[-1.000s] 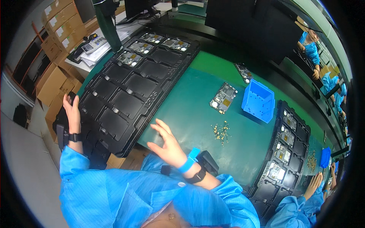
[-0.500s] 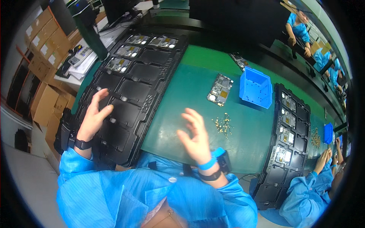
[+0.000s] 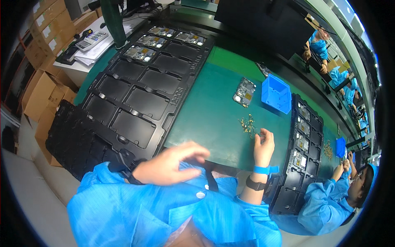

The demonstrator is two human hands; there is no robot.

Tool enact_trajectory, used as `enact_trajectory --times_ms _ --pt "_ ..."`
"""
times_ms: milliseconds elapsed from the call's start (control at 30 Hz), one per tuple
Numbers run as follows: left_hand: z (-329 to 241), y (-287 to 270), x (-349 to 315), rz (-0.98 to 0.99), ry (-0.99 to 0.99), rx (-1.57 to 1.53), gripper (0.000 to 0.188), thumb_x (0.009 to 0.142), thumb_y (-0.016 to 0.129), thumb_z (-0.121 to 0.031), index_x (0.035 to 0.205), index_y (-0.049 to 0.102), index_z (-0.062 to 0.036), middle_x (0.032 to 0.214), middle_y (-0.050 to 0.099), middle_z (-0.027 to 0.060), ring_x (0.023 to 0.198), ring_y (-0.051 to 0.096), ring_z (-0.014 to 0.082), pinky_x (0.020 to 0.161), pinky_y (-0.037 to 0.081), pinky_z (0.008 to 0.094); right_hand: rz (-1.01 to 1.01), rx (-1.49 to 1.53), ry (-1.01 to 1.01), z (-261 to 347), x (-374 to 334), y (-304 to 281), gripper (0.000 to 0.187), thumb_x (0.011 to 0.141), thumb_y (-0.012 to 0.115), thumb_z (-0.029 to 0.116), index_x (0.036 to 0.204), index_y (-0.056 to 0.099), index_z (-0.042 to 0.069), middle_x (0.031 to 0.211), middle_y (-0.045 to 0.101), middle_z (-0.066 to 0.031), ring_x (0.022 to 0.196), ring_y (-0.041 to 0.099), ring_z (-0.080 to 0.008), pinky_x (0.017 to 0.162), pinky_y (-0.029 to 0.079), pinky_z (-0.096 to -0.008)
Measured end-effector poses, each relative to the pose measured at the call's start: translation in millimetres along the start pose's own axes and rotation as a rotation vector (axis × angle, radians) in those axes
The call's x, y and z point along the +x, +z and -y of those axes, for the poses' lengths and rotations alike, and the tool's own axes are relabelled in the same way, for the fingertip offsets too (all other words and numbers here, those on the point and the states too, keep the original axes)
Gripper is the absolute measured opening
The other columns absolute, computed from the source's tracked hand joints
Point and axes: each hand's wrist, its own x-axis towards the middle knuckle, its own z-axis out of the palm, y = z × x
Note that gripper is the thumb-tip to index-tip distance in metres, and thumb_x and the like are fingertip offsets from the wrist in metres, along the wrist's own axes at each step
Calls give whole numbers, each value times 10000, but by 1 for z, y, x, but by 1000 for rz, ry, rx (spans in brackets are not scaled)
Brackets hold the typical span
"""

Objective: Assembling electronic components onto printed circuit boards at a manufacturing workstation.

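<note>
My left hand (image 3: pixel 170 166) hovers blurred in front of my blue smock at the near edge of the green table (image 3: pixel 210 119), fingers spread and holding nothing. My right hand (image 3: pixel 263 144) rests on the mat with a blue wrist strap and a dark watch. Its fingers are curled together at the edge of a small pile of brass parts (image 3: pixel 248 123). Whether a part sits between the fingertips is not visible. A bare circuit board (image 3: pixel 244 92) lies beyond the pile, beside a blue plastic bin (image 3: pixel 276 93).
A large black moulded tray (image 3: pixel 140 90) covers the table's left, with boards in its far pockets. A second black tray (image 3: pixel 302 140) with boards lies right of my right hand. Stacked black trays (image 3: pixel 78 144) and cardboard boxes (image 3: pixel 37 94) stand at left. A co-worker in blue (image 3: pixel 337 197) sits at lower right.
My left hand left the black tray and swung in front of my chest. My right hand moved forward and right to the brass parts, fingers closing together.
</note>
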Motion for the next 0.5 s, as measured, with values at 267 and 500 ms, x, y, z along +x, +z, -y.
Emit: enact_trajectory --times_ms 267,500 --pt "36 27 13 -22 -153 -388 366 811 561 -99 1148 452 -4 1064 523 108 939 557 155 832 441 302 57 -205 -26 2 13 4 225 726 589 24 945 538 17 930 535 -132 804 566 -288 689 456 -378" --pt "25 21 18 -2 -185 -277 380 817 541 -37 1177 429 9 1082 519 105 959 537 151 864 414 294 132 -71 -124 32 26 -18 334 721 613 73 1031 508 5 1064 495 -189 1012 477 -358 860 400 -389"
